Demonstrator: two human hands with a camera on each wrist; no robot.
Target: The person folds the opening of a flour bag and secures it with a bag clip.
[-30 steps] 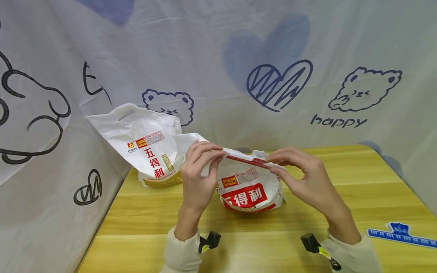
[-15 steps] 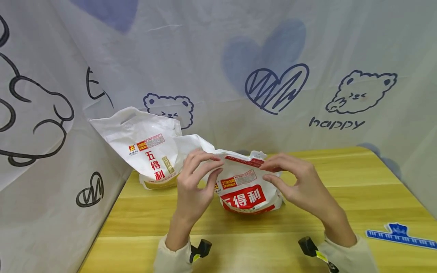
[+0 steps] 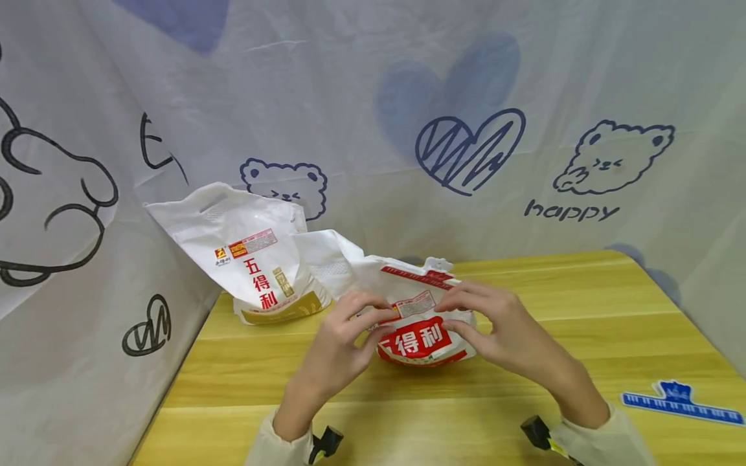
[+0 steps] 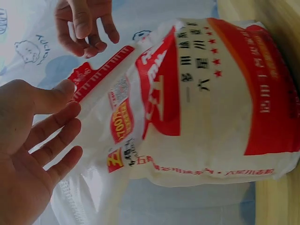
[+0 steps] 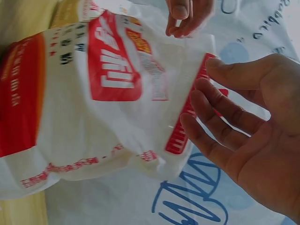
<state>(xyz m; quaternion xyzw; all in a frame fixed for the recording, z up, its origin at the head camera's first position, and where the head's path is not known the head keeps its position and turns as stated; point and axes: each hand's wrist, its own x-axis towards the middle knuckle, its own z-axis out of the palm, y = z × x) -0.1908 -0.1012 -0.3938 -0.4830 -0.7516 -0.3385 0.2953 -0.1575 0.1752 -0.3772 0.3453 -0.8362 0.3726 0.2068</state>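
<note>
A white flour bag point(image 3: 428, 340) with red printing stands on the table. Along its folded top lies a red bag clip point(image 3: 416, 276) with ruler-like markings, seen closer in the left wrist view as a red clip point(image 4: 105, 72). My left hand point(image 3: 340, 340) is in front of the bag's left side, fingers loosely bent with nothing between them. On the other side my right hand point(image 3: 504, 327) hovers before the bag, thumb and fingers apart. In the right wrist view the right hand point(image 5: 248, 126) has its fingertips beside the clip point(image 5: 178, 129); whether they touch it I cannot tell.
A second white flour bag point(image 3: 256, 259) with a gold base stands at the left, its top leaning left. A blue bag clip point(image 3: 678, 401) lies at the right on the wooden table point(image 3: 583, 310). Printed cloth point(image 3: 361, 129) hangs behind and at the left.
Both hands have let go of the bag's clipped top edge and dropped lower in front of the bag. The red clip stays on the top, which is now more visible.
</note>
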